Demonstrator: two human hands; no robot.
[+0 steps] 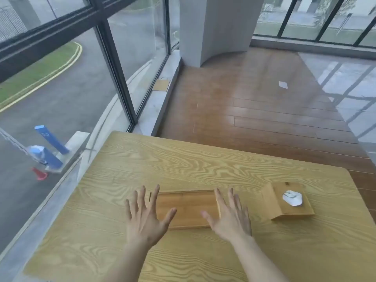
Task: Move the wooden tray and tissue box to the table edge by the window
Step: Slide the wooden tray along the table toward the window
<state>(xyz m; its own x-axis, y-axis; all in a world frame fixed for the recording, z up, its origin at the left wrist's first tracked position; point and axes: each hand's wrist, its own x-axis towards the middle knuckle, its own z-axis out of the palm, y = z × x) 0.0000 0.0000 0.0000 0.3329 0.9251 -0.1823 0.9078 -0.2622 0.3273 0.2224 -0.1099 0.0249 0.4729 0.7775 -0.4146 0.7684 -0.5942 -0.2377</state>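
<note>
Two hands bracket one tray (188, 208) — the left hand (145, 218) at its left end, the right hand (231, 216) at its right end, thumbs reaching in over the tray's near half. Both are spread wide with fingers straight, holding nothing; whether the palms touch the tray's ends or hover just above them I cannot tell. Set like that, one hand to each short end, they look ready to close on the tray and carry it level, so my guess is that the grasp has not yet begun.

The tray lies flat on the counter (183, 159), well apart from the edge on the window (61, 78) side, which runs to the tray's left. One tissue box (288, 200) sits to the right of the tray, apart from it, a white tissue (292, 198) poking from its top — farther from the window than the tray. Both therefore have the counter's width to cross leftward.

Count: two hands, one tray, one box, one tissue showing.
</note>
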